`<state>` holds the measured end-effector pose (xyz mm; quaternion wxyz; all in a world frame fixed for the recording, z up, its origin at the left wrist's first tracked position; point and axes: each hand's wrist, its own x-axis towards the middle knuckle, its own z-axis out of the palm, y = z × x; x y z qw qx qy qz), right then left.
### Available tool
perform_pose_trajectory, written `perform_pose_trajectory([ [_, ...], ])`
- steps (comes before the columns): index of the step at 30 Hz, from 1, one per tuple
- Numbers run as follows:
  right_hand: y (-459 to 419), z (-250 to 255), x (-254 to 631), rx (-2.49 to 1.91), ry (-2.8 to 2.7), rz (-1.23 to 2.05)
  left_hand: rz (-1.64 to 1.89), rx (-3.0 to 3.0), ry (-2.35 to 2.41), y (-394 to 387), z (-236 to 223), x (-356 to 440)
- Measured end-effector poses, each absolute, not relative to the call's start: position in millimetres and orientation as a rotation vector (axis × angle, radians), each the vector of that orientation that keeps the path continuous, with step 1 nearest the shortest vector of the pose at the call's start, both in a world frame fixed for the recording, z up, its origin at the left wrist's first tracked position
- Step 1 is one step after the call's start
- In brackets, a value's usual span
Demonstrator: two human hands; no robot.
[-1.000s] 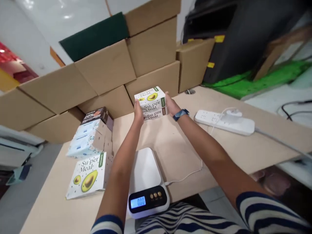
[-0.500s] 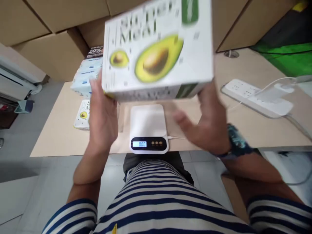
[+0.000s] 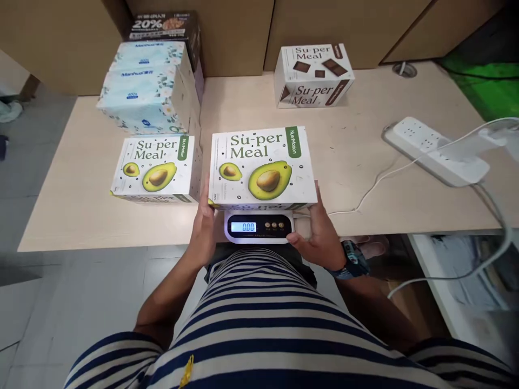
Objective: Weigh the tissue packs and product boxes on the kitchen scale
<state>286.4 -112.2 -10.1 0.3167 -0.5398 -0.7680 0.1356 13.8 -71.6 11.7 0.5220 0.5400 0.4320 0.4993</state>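
Note:
A white avocado "Su-per Meal" box [image 3: 261, 167] is held flat over the white kitchen scale [image 3: 259, 227], whose display reads 0.00. My left hand [image 3: 205, 224] grips the box's left lower edge. My right hand [image 3: 320, 232], with a wristwatch, grips its right lower edge. Both hands have fingers curled under the box. The scale's platform is hidden beneath the box.
A second avocado box [image 3: 156, 168] lies just left. Tissue packs [image 3: 148, 89] and a dark "20%" box [image 3: 164, 24] stand behind it. A chocolate "Su-per Meal" box [image 3: 312, 75] sits at the back. A power strip [image 3: 436, 151] with cables lies right. Cardboard cartons [image 3: 239, 27] line the wall.
I lifted the avocado box off the stack at the back, swung it toward me, and lowered it over the scale. The chocolate box beneath it is now uncovered.

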Motion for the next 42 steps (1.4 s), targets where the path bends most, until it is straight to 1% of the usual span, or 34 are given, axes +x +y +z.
perform_pose_trajectory([
  [5, -131.3, -28.6, 293.3, -1.357, -1.859, 0.384, 1.256, 1.347, 0.97, -73.1, 1.4, 18.0],
  [10, -128.4, -26.5, 294.5, -1.331, -1.871, 0.406, 1.277, 1.325, 0.915, -74.6, -1.9, 20.4],
  [16, -118.2, -29.6, 292.3, -1.419, -1.855, 0.524, 1.193, 1.308, 0.977, -79.6, 2.9, 25.7],
  [19, -115.9, -28.3, 294.0, -1.396, -1.854, 0.552, 1.178, 1.295, 0.987, -81.0, 7.6, 30.5],
  [28, -109.3, -14.3, 310.9, -1.424, -1.896, 0.469, 1.219, 1.242, 0.977, -85.8, 8.1, 40.7],
  [35, -100.3, -21.5, 319.4, -1.398, -1.962, 0.321, 1.24, 1.275, 0.971, -89.4, 1.7, 41.8],
  [38, -95.2, -22.2, 322.7, -1.46, -2.011, 0.262, 1.244, 1.331, 1.011, -82.4, -0.3, 38.7],
  [42, -87.4, -18.7, 320.8, -1.636, -2.069, 0.174, 1.204, 1.259, 1.046, -64.6, 3.3, 41.1],
])
